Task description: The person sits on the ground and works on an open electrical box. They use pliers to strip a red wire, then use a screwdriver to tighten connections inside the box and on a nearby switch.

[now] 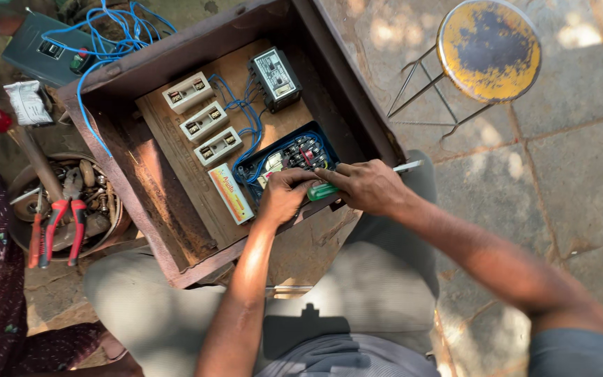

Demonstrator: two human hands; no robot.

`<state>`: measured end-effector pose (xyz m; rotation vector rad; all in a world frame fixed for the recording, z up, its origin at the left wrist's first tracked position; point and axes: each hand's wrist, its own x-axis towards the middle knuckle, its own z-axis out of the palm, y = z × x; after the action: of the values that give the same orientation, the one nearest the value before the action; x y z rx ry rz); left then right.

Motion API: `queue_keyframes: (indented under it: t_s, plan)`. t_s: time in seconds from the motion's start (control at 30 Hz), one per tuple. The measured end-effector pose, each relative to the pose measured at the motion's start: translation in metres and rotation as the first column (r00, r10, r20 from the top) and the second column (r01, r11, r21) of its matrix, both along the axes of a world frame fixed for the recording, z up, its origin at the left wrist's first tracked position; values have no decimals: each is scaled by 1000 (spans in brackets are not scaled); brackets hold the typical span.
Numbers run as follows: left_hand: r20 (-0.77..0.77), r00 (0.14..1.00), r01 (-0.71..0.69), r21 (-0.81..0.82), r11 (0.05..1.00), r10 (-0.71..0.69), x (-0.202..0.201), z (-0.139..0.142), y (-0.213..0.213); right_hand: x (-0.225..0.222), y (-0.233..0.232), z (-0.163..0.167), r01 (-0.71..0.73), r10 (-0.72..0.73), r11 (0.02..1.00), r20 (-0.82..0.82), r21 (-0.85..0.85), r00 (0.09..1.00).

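Green-handled screwdriver sits clamped in my right hand at the blue switch box inside the metal case, my left hand pinching alongside; a slip could, I judge, nick the blue wires.

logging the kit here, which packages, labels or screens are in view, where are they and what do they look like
Small carton: lies on the board inside the rusty metal box, left of the left hand; long, white with an orange stripe.
Sachet: outside the box at upper left; crumpled, white with grey print.
Meter face: on the black unit at the board's top; pale rectangular panel.
No lit screens.
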<state>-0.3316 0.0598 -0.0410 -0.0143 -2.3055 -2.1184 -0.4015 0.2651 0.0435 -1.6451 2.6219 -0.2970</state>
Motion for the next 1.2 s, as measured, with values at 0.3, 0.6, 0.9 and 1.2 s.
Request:
queue_keyframes:
  t_s: [0.3,0.6,0.9,1.2]
  plan:
    - [-70,995,75,-27,997,-77,4,13,-4,0,-6,-1,-140,99,929,135,342,986]
    - [-249,951,-222,-147,964,181,12,19,2,26,0,13,750,-439,594,898,290,1]
    - [-179,983,-57,-36,998,50,8,25,5,24,4,20,74,-81,991,55,114,995]
    - [-237,971,-32,-90,995,9,2,15,1,16,-11,-20,514,-385,855,574,-74,723]
